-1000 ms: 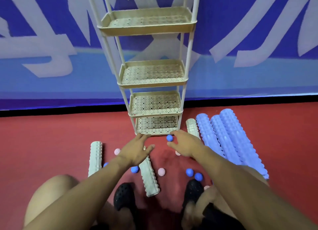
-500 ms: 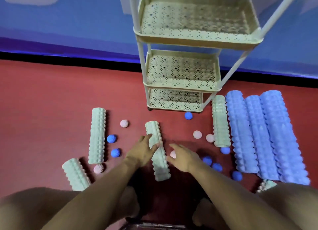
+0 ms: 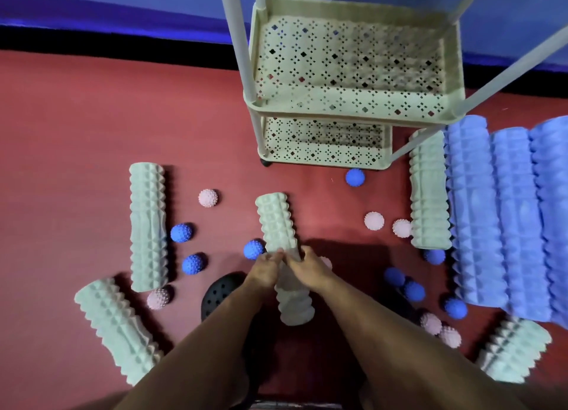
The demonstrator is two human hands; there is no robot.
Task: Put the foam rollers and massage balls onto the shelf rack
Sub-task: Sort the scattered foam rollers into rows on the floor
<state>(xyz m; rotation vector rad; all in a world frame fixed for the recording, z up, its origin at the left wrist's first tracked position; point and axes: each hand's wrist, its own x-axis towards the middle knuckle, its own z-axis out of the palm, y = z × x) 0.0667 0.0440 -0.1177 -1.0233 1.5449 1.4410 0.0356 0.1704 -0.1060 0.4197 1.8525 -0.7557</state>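
— Gripping is being done at the middle of the green roller (image 3: 278, 225), which lies on the red floor (image 3: 76, 133) at 6 o'clock from the rack (image 3: 455, 71). The left hand (image 3: 266, 270) and right hand (image 3: 307, 268) are wrapped round it from either side, close together, fingers curled over the top.

— How should the lift be handled?

— A level lift is advised. With both hands near the centre, the roller should balance, and the ribs should give good purchase. It should be raised clear before it is swung, since a blue ball (image 3: 253, 249) lies touching or just beside it at 9 o'clock and a pink ball (image 3: 326, 262) is half hidden at 3 o'clock by the right hand; either could be knocked away.

— And the way to the rack?

— A path toward 12 o'clock is open, apart from one blue ball (image 3: 355, 177) just before the bottom tray (image 3: 322, 161). The gap above that tray looks low, so the upper tray (image 3: 353, 114) is judged the easier target. The roller is best turned crosswise and set down inside the rim.

— What should be minded at the edges?

— The left post (image 3: 242, 71) and right post (image 3: 430, 136) frame the opening, so the roller's ends should be kept between them. At 2 o'clock another green roller (image 3: 428, 194) lies against the blue rollers (image 3: 491, 213); at 9 o'clock a third green roller (image 3: 147, 225) lies well apart. A black shoe (image 3: 219, 293) sits near the left wrist.
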